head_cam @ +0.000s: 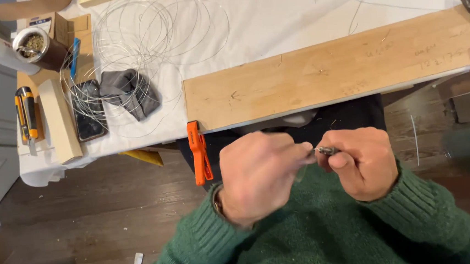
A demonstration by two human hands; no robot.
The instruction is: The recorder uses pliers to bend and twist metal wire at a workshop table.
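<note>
both hands held close over green sleeves, left hand (257,174) and right hand (361,162) pinching a small metal tool (324,151) below the wooden board (330,70); thin wire may slip, blurred grip.

Even, soft daylight; white cloth (271,13) bright, near glare; left hand (257,174) motion-blurred; floor dim.

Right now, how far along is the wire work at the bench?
Set up: a wooden board is clamped to the table by an orange clamp. In hand: the left hand and right hand pinch a small metal piece, blurred. Left: a large wire coil lies loose on the white cloth.
</note>
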